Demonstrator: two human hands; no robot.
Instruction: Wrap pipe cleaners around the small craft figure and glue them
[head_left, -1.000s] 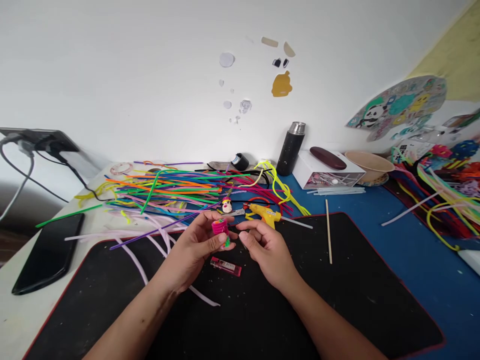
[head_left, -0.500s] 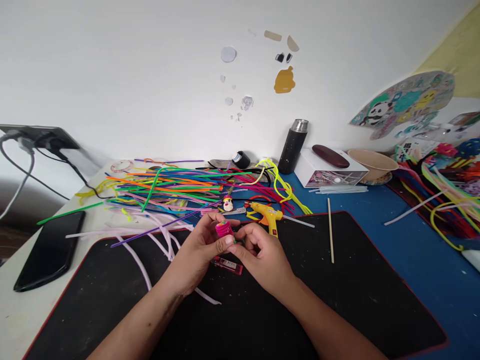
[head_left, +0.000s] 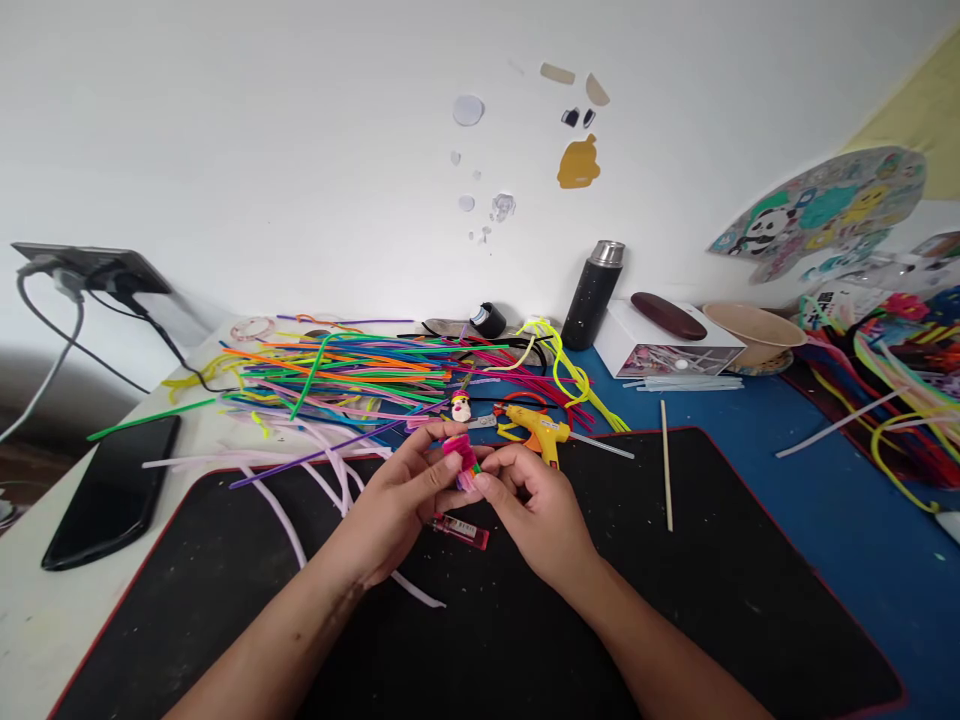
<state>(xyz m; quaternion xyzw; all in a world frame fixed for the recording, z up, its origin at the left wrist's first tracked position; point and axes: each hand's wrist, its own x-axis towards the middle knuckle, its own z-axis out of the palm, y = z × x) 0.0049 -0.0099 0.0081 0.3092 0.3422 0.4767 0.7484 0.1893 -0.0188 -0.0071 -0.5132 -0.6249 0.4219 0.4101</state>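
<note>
A small pink piece of coiled pipe cleaner point(head_left: 458, 448), with green, orange and lilac bits at its lower end, is held above the black mat. My left hand point(head_left: 409, 490) grips it between thumb and fingers. The fingertips of my right hand point(head_left: 536, 505) pinch its lower right end by the green and orange bits. Below the hands a red lighter-like packet point(head_left: 461, 530) lies on the mat, partly covered. Just beyond sit a small white figure with a yellow and red top point(head_left: 460, 407) and a yellow glue gun point(head_left: 540, 430) with a clear glue stick.
Many coloured pipe cleaners point(head_left: 352, 370) are heaped behind the mat point(head_left: 720, 570). A phone point(head_left: 112, 490) lies left, a wooden stick point(head_left: 666, 465) right. At the back stand a black flask point(head_left: 592, 300), a white box point(head_left: 660, 345) and a beige bowl point(head_left: 754, 330).
The pink piece has been turned in my fingers, so its lilac and orange end now shows. My right fingertips have shifted slightly along it. The whole view has drifted a little.
</note>
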